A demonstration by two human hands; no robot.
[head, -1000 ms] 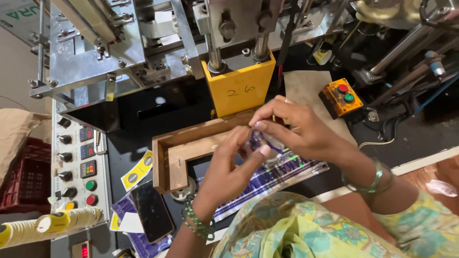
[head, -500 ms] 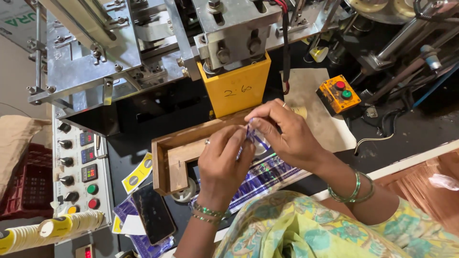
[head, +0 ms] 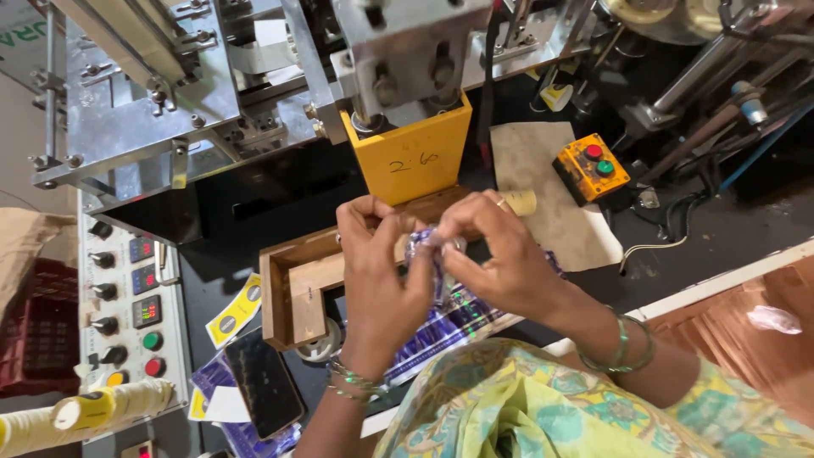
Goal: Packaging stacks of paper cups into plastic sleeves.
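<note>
**Hands on shiny printed film at a forming machine**

Far left: control panel (head: pixel 127 301) with knobs and coloured buttons. Next: dark phone (head: pixel 263 382), wooden frame (head: pixel 292 288). Centre: left hand (head: pixel 381 271) and right hand (head: pixel 500 254), fingertips of both pinched together on a crumpled piece of purple printed film (head: pixel 426 248), held above the frame, below the yellow block (head: pixel 415 157). Right: orange button box (head: pixel 591 167).

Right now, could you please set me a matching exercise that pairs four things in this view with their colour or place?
Things:
1. machine block
2. button box
3. phone
4. shiny blue sheet

Descriptions:
a. orange, with a red and a green button
b. pinched between left hand and right hand
c. yellow, above the wooden frame
d. dark, lying flat at lower left

Pairs: 1-c, 2-a, 3-d, 4-b
</note>
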